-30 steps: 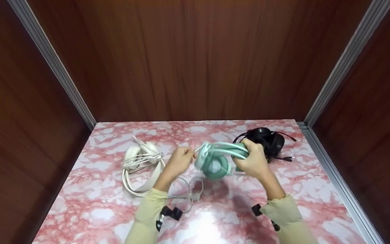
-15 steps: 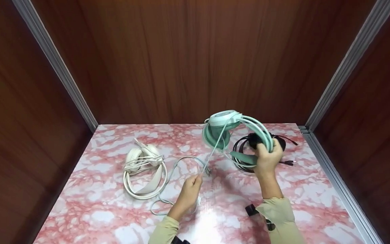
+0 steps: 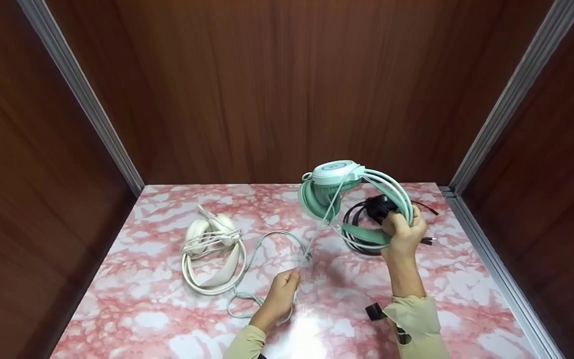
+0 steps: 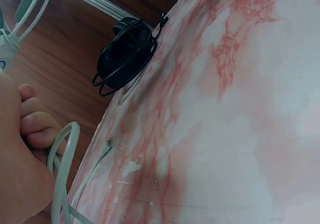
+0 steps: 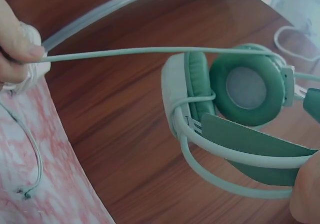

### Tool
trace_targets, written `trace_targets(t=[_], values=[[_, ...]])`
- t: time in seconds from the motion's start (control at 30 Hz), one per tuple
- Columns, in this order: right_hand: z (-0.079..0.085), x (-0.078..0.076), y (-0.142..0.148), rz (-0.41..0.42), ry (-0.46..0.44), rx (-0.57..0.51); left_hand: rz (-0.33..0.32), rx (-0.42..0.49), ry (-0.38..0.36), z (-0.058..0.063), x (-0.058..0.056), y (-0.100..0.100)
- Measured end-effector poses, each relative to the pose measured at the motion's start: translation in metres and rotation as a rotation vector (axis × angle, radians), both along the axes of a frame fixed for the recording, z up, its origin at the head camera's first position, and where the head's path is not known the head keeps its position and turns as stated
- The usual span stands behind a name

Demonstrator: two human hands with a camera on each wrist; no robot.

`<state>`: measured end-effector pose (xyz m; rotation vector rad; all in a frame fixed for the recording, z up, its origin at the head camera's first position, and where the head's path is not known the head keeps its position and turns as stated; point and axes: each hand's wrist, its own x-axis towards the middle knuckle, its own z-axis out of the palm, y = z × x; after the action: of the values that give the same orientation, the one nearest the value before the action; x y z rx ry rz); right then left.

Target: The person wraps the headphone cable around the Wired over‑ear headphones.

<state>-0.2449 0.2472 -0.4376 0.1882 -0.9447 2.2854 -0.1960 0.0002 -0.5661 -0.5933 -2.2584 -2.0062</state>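
Mint-green headphones (image 3: 336, 173) hang above the table in the head view, raised by my right hand (image 3: 405, 233), whose fingers grip the headband. Both padded ear cups (image 5: 247, 88) show in the right wrist view, with a cable loop across one of them. My left hand (image 3: 283, 293) is lower and nearer the front, its fingers curled round the mint cable (image 5: 135, 51), which runs taut to the headphones. More of that cable (image 3: 278, 232) loops over the table, and its plug end (image 4: 108, 145) lies there in the left wrist view.
White headphones (image 3: 223, 285), wrapped in their own cord, lie at the left of the marbled table (image 3: 142, 319). Black headphones (image 3: 377, 208) with loose plugs (image 3: 427, 241) lie behind my right hand. Dark wooden panels (image 3: 287, 89) stand at the back and sides.
My right hand has lifted the mint headphones and carried them to the right. The left hand has drawn the cable toward the front, away from the ear cups, and it now stretches between both hands.
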Motion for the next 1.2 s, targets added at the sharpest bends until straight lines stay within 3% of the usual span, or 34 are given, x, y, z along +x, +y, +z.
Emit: trace_targets(t=[0.2, 0.33, 0.57, 0.7, 0.83, 1.0, 1.07, 1.13, 1.2], values=[[-0.005, 0.001, 0.011, 0.178, 0.141, -0.042, -0.028, -0.024, -0.028, -0.003, 0.003, -0.003], [-0.006, -0.002, 0.02, 0.388, 0.259, -0.1, -0.06, -0.027, -0.044, -0.004, 0.0, -0.004], [-0.006, -0.005, 0.029, 0.784, 0.37, -0.241, -0.136, -0.056, -0.04, -0.007, -0.004, -0.007], [-0.005, -0.008, 0.032, 1.0, 0.456, -0.335, -0.167, -0.079, -0.087, -0.023, -0.016, -0.011], [-0.003, -0.008, 0.035, 1.141, 0.534, -0.353, -0.192, -0.151, -0.086, -0.034, -0.03, -0.02], [0.007, -0.001, 0.039, 1.129, 0.561, -0.237, -0.174, -0.3, -0.048, -0.019, -0.043, -0.036], [0.014, 0.001, 0.04, 1.216, 0.578, -0.142, -0.123, -0.393, -0.019, -0.01, -0.048, -0.042], [0.022, 0.001, 0.04, 1.361, 0.605, -0.024, -0.046, -0.491, 0.034, 0.0, -0.052, -0.047], [0.029, -0.001, 0.042, 1.396, 0.655, 0.219, 0.055, -0.564, 0.1, 0.011, -0.054, -0.05]])
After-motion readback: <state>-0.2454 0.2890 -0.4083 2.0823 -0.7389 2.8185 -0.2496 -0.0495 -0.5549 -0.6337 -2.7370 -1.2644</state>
